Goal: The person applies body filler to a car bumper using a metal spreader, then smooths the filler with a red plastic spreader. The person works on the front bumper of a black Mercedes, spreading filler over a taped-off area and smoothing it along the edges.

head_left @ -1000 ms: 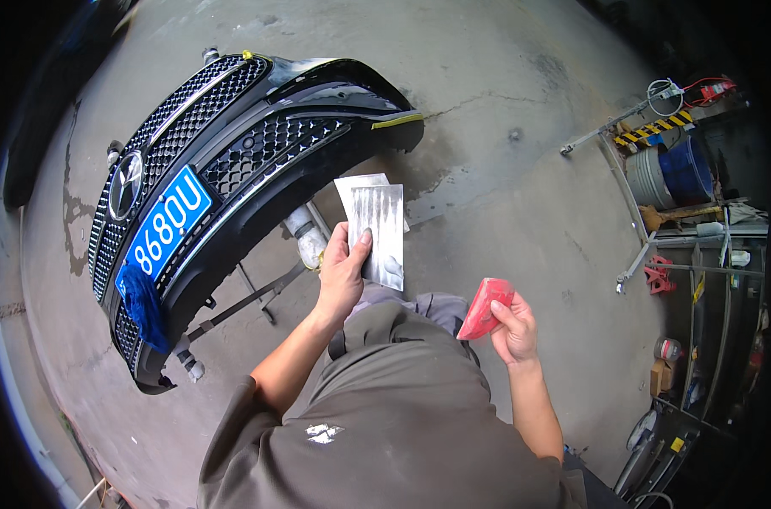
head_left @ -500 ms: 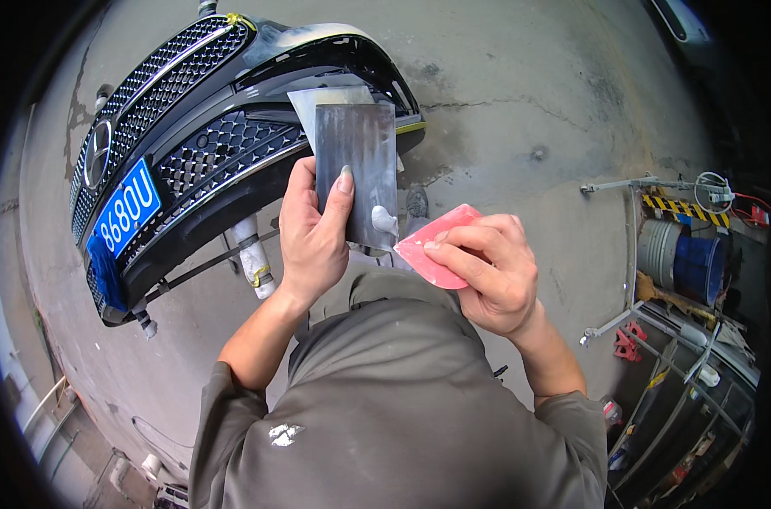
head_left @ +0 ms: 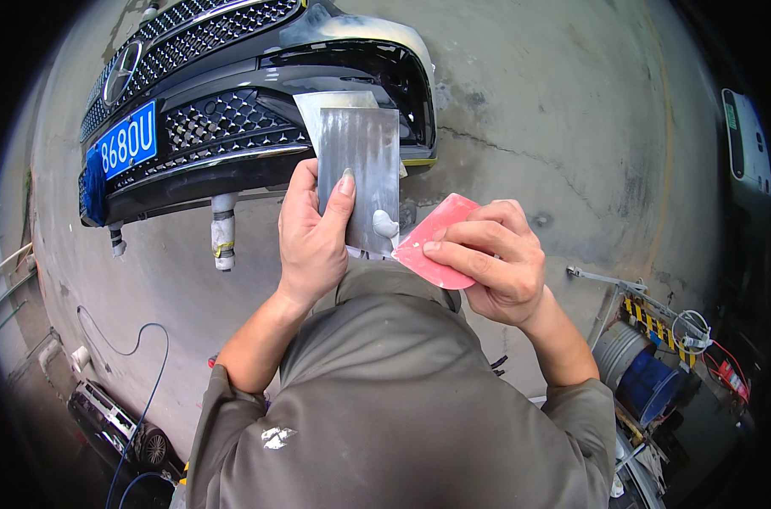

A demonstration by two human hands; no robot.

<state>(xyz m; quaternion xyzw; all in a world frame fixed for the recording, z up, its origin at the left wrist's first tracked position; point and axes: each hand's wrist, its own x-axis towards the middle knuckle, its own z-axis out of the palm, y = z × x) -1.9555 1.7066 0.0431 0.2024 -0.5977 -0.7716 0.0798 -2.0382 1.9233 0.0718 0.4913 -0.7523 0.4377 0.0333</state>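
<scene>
My left hand [head_left: 311, 227] is closed round a flat grey metal plate [head_left: 364, 157], its thumb lying on the face. A pale sheet or second plate [head_left: 333, 99] sticks out behind the metal one at its far end. Near the plate's lower right corner sits a dab of whitish putty [head_left: 385, 224]. My right hand [head_left: 502, 259] pinches a pink, flexible-looking putty spreader [head_left: 436, 242] between thumb and fingers. The spreader's pointed corner, with white smears on it, is at or just beside the plate's lower right corner; whether it touches, I cannot tell.
Ahead to the left, a black car bumper [head_left: 258, 127] with mesh grille and blue number plate [head_left: 129, 140] rests on wrapped stand legs [head_left: 223, 231]. A blue hose [head_left: 158, 365] runs across the floor at left. A cart with a blue drum [head_left: 648, 386] stands at right.
My view has turned, so the bumper sits higher and the cart lower. Both hands keep their grips; the spreader stays by the plate's corner, tilted slightly more upright.
</scene>
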